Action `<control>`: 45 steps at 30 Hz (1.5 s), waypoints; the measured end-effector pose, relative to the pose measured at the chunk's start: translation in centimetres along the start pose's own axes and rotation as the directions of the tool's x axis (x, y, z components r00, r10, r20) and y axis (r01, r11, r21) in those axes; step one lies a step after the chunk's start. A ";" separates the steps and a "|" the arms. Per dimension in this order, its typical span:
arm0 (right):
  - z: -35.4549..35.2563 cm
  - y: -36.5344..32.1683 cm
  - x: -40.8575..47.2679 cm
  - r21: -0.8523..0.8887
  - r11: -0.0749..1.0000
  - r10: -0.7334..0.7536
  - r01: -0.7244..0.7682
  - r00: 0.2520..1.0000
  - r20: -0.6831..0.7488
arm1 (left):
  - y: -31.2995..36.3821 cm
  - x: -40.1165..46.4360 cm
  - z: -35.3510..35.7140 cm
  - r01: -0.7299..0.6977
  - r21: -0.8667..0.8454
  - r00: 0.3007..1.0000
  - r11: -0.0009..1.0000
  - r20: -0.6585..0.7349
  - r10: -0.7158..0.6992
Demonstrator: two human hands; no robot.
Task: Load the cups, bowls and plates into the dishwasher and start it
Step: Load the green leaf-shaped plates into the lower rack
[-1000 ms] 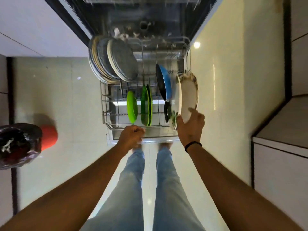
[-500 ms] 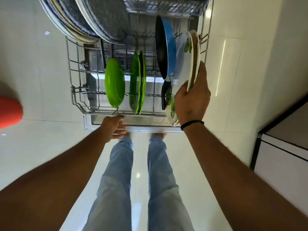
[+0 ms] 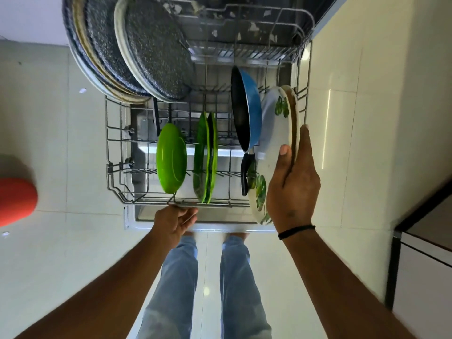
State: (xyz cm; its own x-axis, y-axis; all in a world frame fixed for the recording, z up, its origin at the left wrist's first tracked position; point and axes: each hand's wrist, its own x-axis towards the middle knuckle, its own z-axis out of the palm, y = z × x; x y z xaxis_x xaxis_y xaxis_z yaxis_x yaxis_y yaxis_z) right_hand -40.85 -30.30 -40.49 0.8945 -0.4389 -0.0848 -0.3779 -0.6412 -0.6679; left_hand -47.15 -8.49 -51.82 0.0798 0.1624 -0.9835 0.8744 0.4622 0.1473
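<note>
The dishwasher's lower wire rack (image 3: 115, 177) is pulled out below me. My right hand (image 3: 292, 184) grips the edges of two upright plates at the rack's right side: a white plate with green leaf prints (image 3: 274, 133) and a beige-rimmed plate (image 3: 293, 111) behind it. My left hand (image 3: 175, 222) holds the rack's front rail with curled fingers. A bright green plate (image 3: 171, 159) and two dark green plates (image 3: 206, 157) stand in the middle tines. A blue frying pan (image 3: 245, 108) stands beside the leaf plate.
Several large speckled grey plates (image 3: 156, 50) stand at the rack's back left. The open dishwasher door (image 3: 208, 222) lies under the rack, my legs just behind it. A red object (image 3: 14, 199) sits on the tiled floor at left. A cabinet (image 3: 423, 265) stands at right.
My head has dropped closer to the rack. My right hand turned the plates from flat-facing to edge-on and slid lower on their rims. The left hand stays at the front rail.
</note>
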 end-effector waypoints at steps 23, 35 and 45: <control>1.6 -5.3 16.8 0.142 0.990 -0.005 -0.005 0.997 0.073 | 11.6 0.1 6.0 -0.149 -0.086 0.971 0.985 0.178 0.162; 1.6 -3.1 15.3 0.501 0.856 0.041 -0.130 0.982 0.185 | 12.5 1.8 6.4 -0.171 -0.001 0.975 0.985 0.145 0.170; 2.4 -3.6 15.3 0.286 0.955 -0.106 0.077 0.990 0.089 | 14.3 1.6 8.3 -0.282 -0.003 0.941 0.959 0.195 0.277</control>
State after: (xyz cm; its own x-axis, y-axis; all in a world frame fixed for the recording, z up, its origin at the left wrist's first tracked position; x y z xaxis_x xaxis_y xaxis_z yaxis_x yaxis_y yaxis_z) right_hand -25.19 -33.20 -41.13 0.9473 -0.3107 -0.0783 -0.2236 -0.4660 -0.8560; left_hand -30.51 -8.88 -52.11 0.4110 0.1105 -0.9049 0.8149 0.4005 0.4190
